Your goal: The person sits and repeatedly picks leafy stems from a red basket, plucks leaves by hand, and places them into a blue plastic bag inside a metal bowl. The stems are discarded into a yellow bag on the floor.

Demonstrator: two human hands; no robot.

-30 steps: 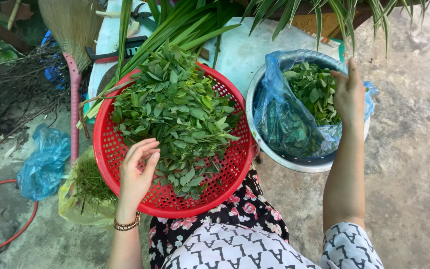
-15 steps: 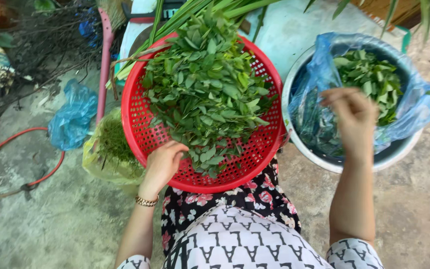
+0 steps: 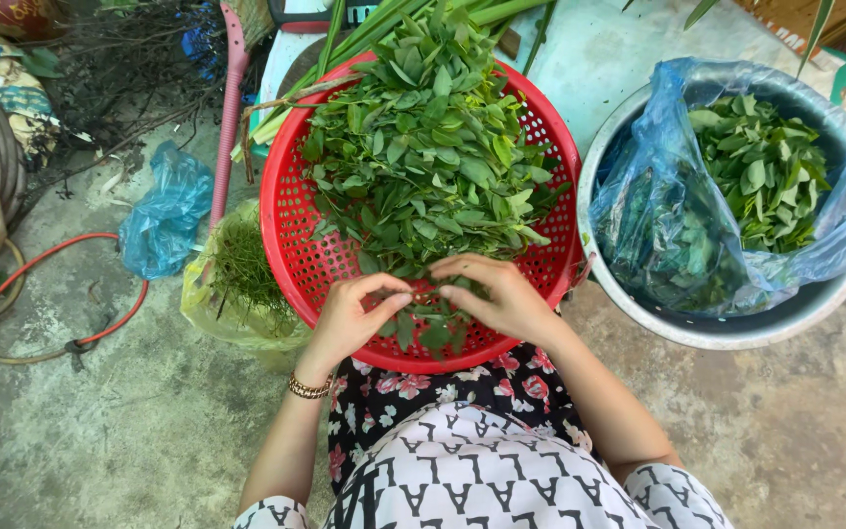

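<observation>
Left hand (image 3: 352,315) and right hand (image 3: 501,296) pinch 1 leafy sprig (image 3: 430,323) over the red basket (image 3: 291,230).

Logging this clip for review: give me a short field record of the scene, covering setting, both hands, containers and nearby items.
setting: outdoors, concrete ground, seen from above
left hand: fingertips pinching a leafy sprig over the near rim of the red basket
right hand: pinching the same sprig from the other side
basket contents: heap of green leaves
metal basin: lined with a blue plastic bag holding picked leaves
nearby: yellowish bag of stems, crumpled blue bag, red hose
</observation>
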